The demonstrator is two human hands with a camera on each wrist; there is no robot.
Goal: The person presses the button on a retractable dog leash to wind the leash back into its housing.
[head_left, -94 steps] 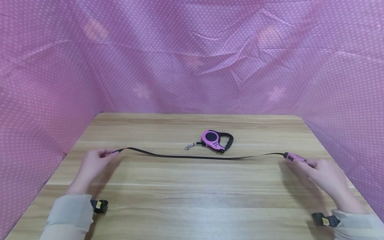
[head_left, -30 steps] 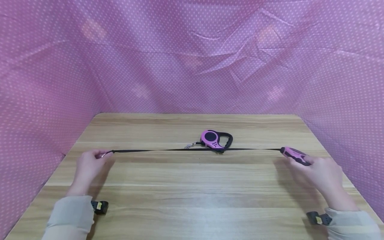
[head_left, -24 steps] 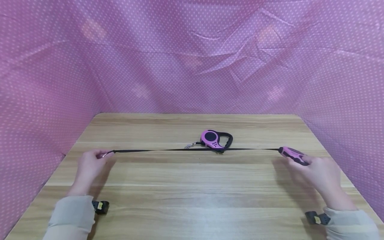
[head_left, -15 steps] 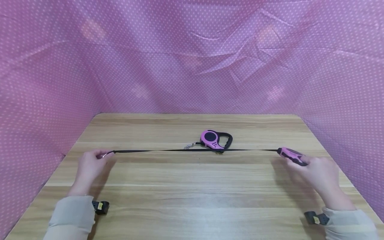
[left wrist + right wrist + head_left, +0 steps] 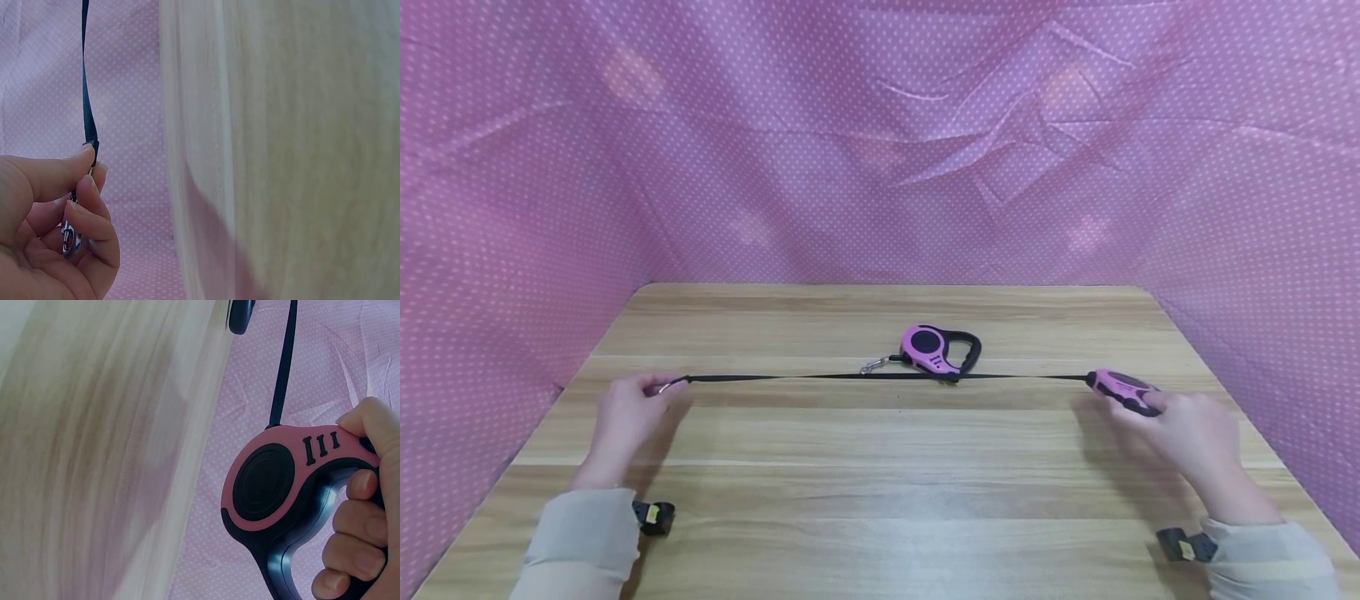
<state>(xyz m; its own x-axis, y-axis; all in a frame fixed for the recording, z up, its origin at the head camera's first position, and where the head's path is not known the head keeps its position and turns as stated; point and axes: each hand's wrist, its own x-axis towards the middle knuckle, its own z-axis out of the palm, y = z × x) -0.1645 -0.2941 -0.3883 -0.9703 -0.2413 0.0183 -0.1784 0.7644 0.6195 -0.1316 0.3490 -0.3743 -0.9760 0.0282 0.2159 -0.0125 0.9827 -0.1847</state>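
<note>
My right hand (image 5: 1187, 429) grips the black handle of a pink and black retractable dog leash (image 5: 265, 478), fingers curled through its loop and thumb on top. From its nose a black strap (image 5: 820, 377) runs taut and level across to my left hand (image 5: 628, 417). In the left wrist view that hand pinches the strap's black end between thumb and fingers, and the metal clip (image 5: 70, 237) lies inside the curled fingers. Both hands are above the wooden table. The strap passes in front of the lower edge of a second pink and black leash (image 5: 928, 346).
The second leash lies flat on the wooden table (image 5: 880, 492), its silver clip (image 5: 872, 365) pointing left. Pink dotted cloth (image 5: 880, 167) hangs around the back and sides of the table.
The strap hung slack about three seconds ago and is now straight. My right hand, with the leash, has since drifted left; my left hand has moved only slightly. The second leash stays put.
</note>
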